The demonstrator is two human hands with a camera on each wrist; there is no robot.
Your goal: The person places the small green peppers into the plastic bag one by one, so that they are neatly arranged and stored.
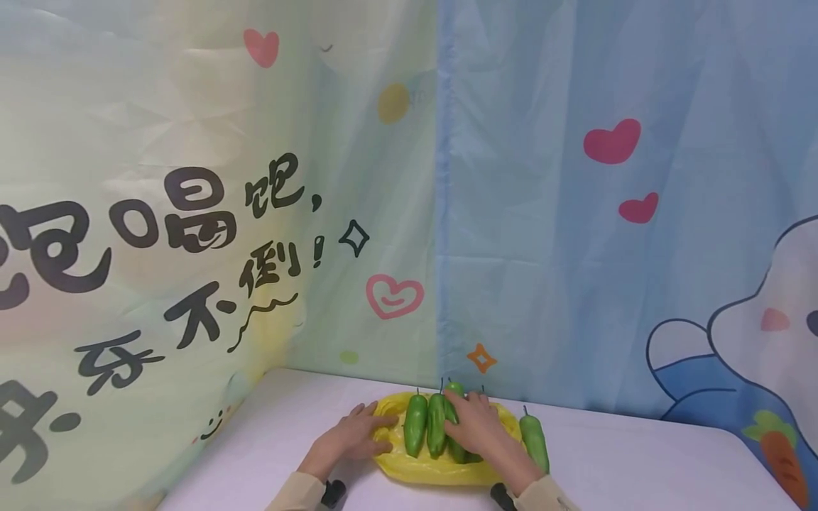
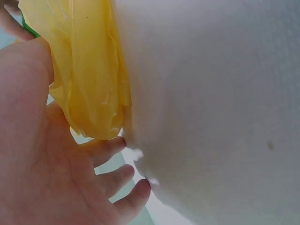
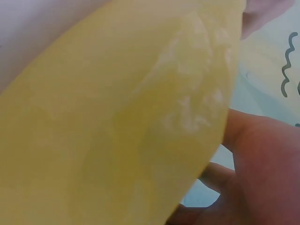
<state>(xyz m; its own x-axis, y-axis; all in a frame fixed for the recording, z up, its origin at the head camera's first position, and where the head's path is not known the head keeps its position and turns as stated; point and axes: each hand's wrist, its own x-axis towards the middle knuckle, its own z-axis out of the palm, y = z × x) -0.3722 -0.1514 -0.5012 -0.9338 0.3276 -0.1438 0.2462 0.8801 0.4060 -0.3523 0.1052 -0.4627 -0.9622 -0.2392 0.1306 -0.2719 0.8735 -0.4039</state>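
Observation:
A yellow plastic bag [image 1: 431, 474] lies spread on the table, with several long green peppers [image 1: 415, 426] side by side in its opening. My left hand [image 1: 358, 434] is at the bag's left edge, fingers spread and relaxed. In the left wrist view its thumb lies along the yellow plastic, with the other fingers extended past the bag. My right hand [image 1: 483, 426] reaches over the right-hand peppers and grips one from above, covering most of it; a thin stem shows beyond the fingers. In the right wrist view the bag hides part of that hand.
Another green pepper [image 1: 535, 443] lies on the white table [image 1: 633, 468], just right of the bag. Printed curtains [image 1: 524, 248] hang behind and to the left of the table. Dark wrist straps [image 1: 334, 493] show at the cuffs.

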